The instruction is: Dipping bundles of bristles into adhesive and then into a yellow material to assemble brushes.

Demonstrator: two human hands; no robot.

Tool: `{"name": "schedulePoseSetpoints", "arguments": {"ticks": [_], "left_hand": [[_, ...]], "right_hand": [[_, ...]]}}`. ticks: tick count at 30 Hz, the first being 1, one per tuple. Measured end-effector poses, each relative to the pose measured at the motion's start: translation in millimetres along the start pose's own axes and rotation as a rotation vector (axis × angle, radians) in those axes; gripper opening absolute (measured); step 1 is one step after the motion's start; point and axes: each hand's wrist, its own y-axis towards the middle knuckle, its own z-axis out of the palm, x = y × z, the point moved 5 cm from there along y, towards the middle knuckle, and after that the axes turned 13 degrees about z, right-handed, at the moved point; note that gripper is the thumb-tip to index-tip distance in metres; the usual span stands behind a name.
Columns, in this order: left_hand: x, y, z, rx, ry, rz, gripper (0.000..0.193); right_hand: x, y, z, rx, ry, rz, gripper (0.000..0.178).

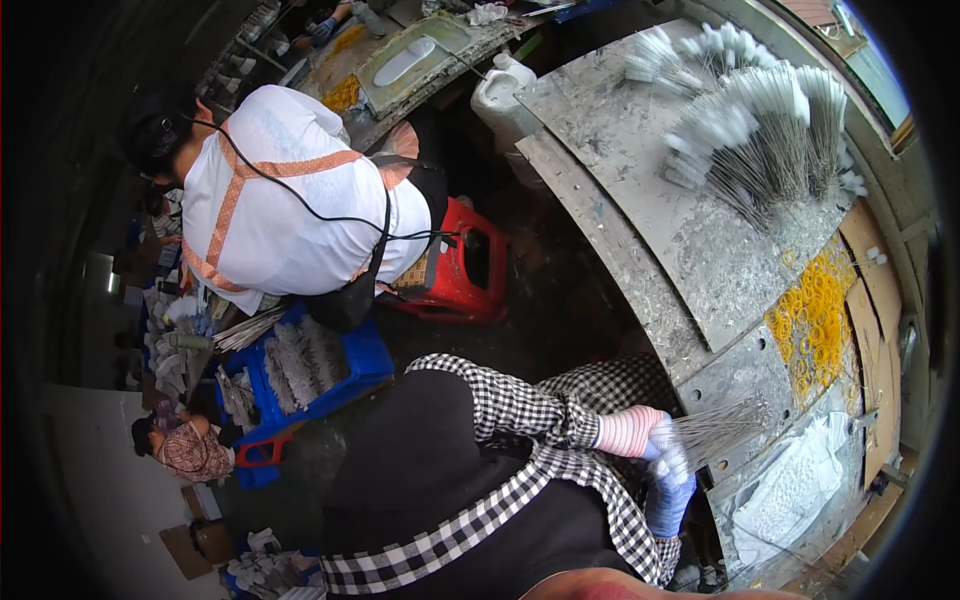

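A bundle of thin wire-stemmed brushes [722, 430] is held at the table's near edge, its grey wire ends fanning out over the metal top. My left hand [650, 432], in a pale glove below a red-and-white striped cuff, closes around the white bristle end. My right hand [672, 497], in a blue-and-white glove, is closed against the same end from below. The gloves partly hide the bristles between them. Beyond the wires lies a loose heap of yellow rubber bands [815, 318]. A crumpled white plastic bag [792, 488] rests beside the bundle.
Large bundles of white-bristled brushes [770, 125] stand at the table's far end. A co-worker in a white shirt [310, 190] sits on a red stool [475, 265]. Blue crates [365, 358] hold more brushes. A white jug [505, 98] stands by the table corner.
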Motion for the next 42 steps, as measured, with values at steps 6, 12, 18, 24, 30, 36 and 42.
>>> {"name": "schedulePoseSetpoints", "arguments": {"ticks": [6,12,18,24,30,36,42], "left_hand": [[-5.1,-5.9,-1.6,0.059,0.308,-0.131,0.041],[-107.8,9.9,-51.8,0.145,0.209,-0.219,0.023],[-160.7,13.5,-161.2,0.095,0.641,0.167,0.020],[-138.3,14.5,-69.2,-0.008,0.171,0.056,0.020],[-18.8,-1.1,13.6,0.327,0.346,-0.060,0.013],[0.9,-40.9,52.8,-0.261,-1.445,-1.167,0.047],[-38.7,-38.6,36.3,0.863,0.411,-0.265,0.085]], "right_hand": [[1.2,-2.9,-3.8,-0.318,-0.019,0.015,0.053],[-32.7,-48.6,-75.6,-0.594,-0.299,-0.097,0.058],[25.2,-133.3,-126.9,-0.718,-0.707,-0.357,0.044],[53.7,-66.1,-26.1,-0.570,-0.153,-0.273,0.047],[-9.6,-11.2,-7.6,-0.281,0.161,-0.033,0.045],[8.6,-31.6,0.4,-0.330,0.031,0.001,0.089],[-71.8,-12.4,-18.9,-0.117,-0.032,0.291,0.081]]}}
